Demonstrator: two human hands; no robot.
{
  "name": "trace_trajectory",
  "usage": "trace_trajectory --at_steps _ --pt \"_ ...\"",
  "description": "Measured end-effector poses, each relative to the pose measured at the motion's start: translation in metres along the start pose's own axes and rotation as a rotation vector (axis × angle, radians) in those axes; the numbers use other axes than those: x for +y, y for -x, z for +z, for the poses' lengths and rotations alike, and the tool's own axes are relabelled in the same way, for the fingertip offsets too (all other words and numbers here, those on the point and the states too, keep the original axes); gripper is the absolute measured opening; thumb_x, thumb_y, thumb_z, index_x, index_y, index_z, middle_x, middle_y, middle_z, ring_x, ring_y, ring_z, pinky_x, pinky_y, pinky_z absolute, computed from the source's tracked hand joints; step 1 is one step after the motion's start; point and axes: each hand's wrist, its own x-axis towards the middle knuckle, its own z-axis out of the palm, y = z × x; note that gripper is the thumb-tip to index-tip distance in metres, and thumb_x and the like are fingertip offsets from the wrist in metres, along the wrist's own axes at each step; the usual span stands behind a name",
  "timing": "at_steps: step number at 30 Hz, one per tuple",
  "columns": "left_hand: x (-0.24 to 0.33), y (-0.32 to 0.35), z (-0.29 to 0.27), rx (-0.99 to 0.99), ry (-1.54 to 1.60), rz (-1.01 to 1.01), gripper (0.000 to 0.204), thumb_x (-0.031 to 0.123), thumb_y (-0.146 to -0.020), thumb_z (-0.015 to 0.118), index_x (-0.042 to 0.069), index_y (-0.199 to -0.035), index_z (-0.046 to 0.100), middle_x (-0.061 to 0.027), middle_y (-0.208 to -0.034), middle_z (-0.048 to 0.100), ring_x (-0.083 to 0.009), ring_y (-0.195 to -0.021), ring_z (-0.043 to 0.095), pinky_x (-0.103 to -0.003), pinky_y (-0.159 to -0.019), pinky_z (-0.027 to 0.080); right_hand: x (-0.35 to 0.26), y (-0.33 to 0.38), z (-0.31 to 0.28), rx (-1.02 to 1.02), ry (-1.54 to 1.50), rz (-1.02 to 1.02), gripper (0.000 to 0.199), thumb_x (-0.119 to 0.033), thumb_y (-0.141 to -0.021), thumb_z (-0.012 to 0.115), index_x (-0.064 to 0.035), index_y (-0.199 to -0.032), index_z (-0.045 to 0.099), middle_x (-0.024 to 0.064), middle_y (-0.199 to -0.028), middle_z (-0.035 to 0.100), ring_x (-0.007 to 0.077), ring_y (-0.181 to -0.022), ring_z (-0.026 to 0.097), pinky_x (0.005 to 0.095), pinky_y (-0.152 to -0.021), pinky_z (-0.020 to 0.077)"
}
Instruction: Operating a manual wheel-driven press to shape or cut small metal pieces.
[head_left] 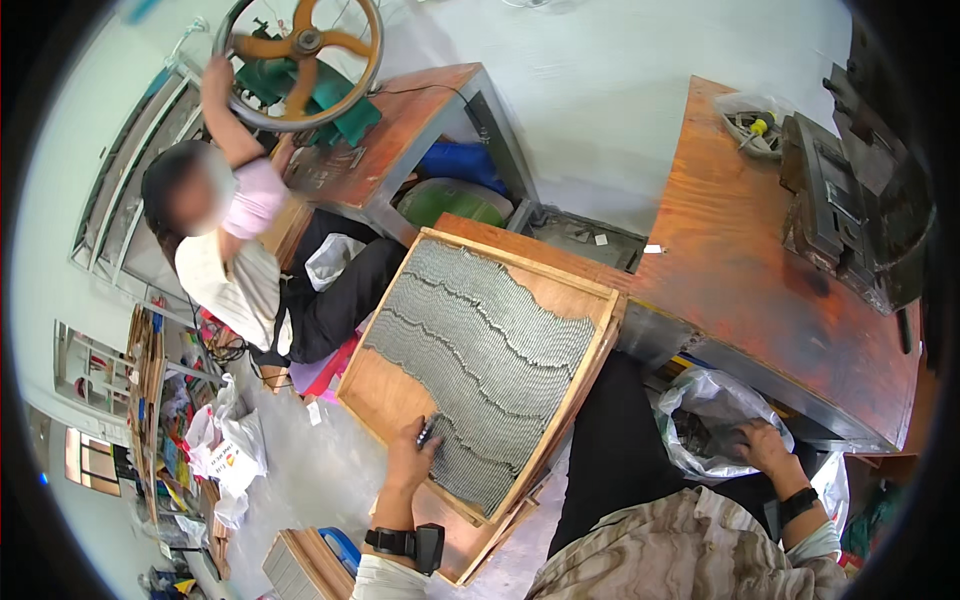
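A shallow wooden tray (392, 398) slants in front of me, partly covered by closely packed rows of small grey metal pieces (478, 335) in wavy bands. My left hand (408, 456) is at the tray's near-left part, closed on a few small dark metal pieces (428, 430) beside the last row. On the right, my right hand (768, 446) reaches over the mouth of a clear plastic bag (690, 392). Its fingers look apart, and I see nothing between them. Dark small pieces (700, 432) show dimly inside the bag.
A wooden-topped metal bench (725, 265) runs along the right, carrying a dark machine (850, 215) and a bag of parts (752, 128). At left, a seated person (235, 270) grips a large spoked handwheel (306, 42). White bags (228, 450) lie on the left floor.
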Motion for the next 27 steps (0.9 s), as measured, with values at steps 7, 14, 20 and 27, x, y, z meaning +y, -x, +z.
trace_trajectory --at_steps 7,14,20,27 --pt "-0.008 -0.020 -0.022 -0.348 0.176 -0.096 0.056 0.005 -0.062 0.080 -0.001 -0.113 0.058 -0.0082 -0.088 0.064 -0.0158 -0.076 0.056 -0.028 -0.072 0.048 -0.022 -0.009 -0.026 0.081 0.003 -0.119 0.040 -0.015 -0.066 0.072 -0.0055 -0.103 0.061 0.0176 -0.099 0.060 0.0347 -0.096 0.057 0.0405 -0.086 0.0461" --pt "-0.010 -0.010 -0.013 -0.307 0.224 -0.100 0.057 0.004 -0.062 0.080 -0.001 -0.115 0.059 -0.0115 -0.101 0.064 -0.0200 -0.091 0.060 -0.029 -0.081 0.048 -0.030 -0.008 -0.024 0.046 0.026 -0.106 0.041 -0.017 -0.068 0.072 -0.0055 -0.106 0.059 0.0169 -0.104 0.059 0.0338 -0.100 0.055 0.0401 -0.087 0.0455" --pt "-0.037 -0.012 -0.006 -0.287 0.413 -0.146 0.057 0.003 -0.061 0.081 0.001 -0.114 0.060 -0.0114 -0.106 0.063 -0.0201 -0.096 0.059 -0.029 -0.085 0.046 -0.028 -0.007 -0.017 0.020 0.057 -0.095 0.043 -0.018 -0.069 0.072 -0.0065 -0.108 0.058 0.0157 -0.108 0.058 0.0325 -0.102 0.055 0.0402 -0.089 0.0451" --pt "-0.037 -0.012 -0.006 -0.264 0.496 -0.156 0.057 0.004 -0.061 0.081 0.001 -0.114 0.061 -0.0099 -0.102 0.065 -0.0193 -0.092 0.060 -0.029 -0.084 0.047 -0.024 -0.003 -0.009 0.023 0.070 -0.068 0.043 -0.019 -0.069 0.072 -0.0072 -0.108 0.059 0.0160 -0.107 0.059 0.0331 -0.102 0.055 0.0406 -0.089 0.0450"
